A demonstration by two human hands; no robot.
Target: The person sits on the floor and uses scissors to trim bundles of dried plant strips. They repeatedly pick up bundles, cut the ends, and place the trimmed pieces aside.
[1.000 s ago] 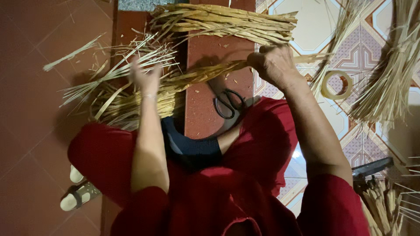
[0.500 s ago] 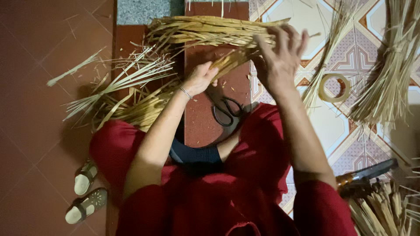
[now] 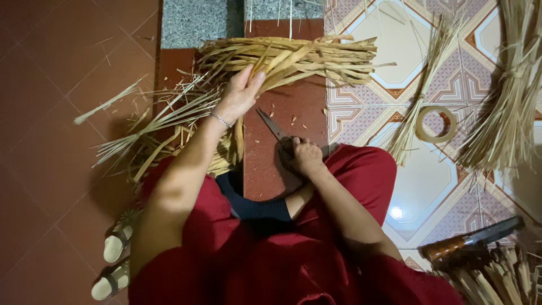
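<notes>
Your left hand [image 3: 240, 93] gripping the straw bundle [image 3: 293, 56] lying across the floor ahead of you, your right hand [image 3: 305, 158] closed on the scissors [image 3: 274, 127] near your knee, blades pointing toward the bundle, tape roll [image 3: 436, 124] well right

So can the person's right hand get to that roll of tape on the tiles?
Probably yes, with a stretch. The right hand is on the scissors, and the roll of tape lies off to its right on the patterned floor tiles. Only a thin bunch of dried straw lies between, nothing solid.
</notes>
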